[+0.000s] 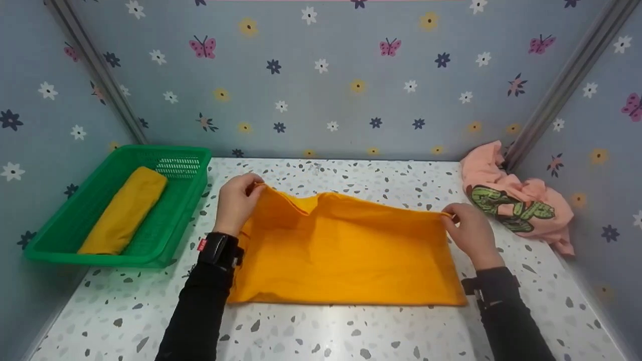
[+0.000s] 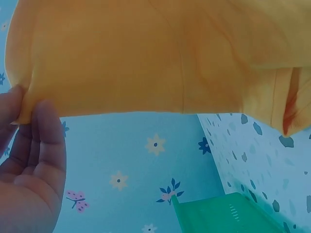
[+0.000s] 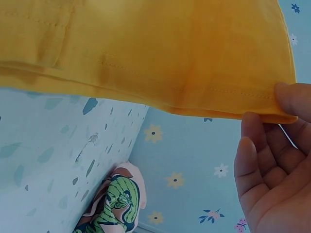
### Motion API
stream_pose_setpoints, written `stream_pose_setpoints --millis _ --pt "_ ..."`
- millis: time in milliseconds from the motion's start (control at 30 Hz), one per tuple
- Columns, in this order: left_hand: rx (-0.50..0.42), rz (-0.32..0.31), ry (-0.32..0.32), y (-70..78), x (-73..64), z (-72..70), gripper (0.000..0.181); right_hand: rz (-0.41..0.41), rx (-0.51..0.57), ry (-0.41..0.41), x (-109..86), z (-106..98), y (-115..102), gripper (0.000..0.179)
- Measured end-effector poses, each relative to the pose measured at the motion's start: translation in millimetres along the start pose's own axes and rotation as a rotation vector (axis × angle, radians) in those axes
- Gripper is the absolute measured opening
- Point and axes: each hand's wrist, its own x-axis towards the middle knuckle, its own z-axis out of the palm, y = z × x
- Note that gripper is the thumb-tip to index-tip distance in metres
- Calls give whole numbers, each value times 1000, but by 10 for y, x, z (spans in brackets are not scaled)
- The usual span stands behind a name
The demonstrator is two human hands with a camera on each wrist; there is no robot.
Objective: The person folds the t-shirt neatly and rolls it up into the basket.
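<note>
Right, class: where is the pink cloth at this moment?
In the head view, the pink cloth lies crumpled at the far right of the speckled table, by the patterned wall, just past the right hand.

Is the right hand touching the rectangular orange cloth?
Touching: the right wrist view shows the right hand pinching the rectangular orange cloth at its corner.

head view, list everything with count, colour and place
table: 1, speckled white, underneath
held cloth: 1, orange-yellow, mid-table
basket: 1, green, on the table's left
folded cloth: 1, yellow, in the basket
crumpled cloth: 1, pink, green print, table's far right
wall panels: 3, grey-blue, patterned, left, back, right
corner strips: 2, grey, between panels
wrist straps: 2, black, one per wrist
sleeves: 2, black, bottom of view
left hand: 1, bare, pinches the held cloth's left top corner
right hand: 1, bare, pinches its right top corner
</note>
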Motion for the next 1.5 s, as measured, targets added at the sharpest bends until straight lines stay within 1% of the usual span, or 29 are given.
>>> stream_pose_setpoints --millis 133,267,400,533,667,833,1033,1300,1500 --pt "-12 -22 -29 6 -39 -8 8 -6 6 -12 -29 16 16 11" --pt "-9 -12 -36 2 -81 -2 8 17 5 -33 -64 21 21 13" --pt "11 28 -37 2 -155 -17 9 33 1 -49 -97 17 17 14" --pt "51 84 -30 10 -249 -39 8 11 -5 -45 -128 24 16 14" --pt "76 108 -31 11 -354 -53 8 -7 -12 -60 -160 40 17 14" --pt "78 109 -21 4 -484 -57 6 -21 1 -87 -210 49 45 14" --pt "43 115 2 7 -631 -60 7 -53 12 -99 -264 54 106 13" --pt "22 78 1 -6 -836 -128 7 -59 13 -127 -306 49 187 13" --pt "36 54 -13 -38 -960 -182 8 -55 -5 -154 -333 35 216 12"
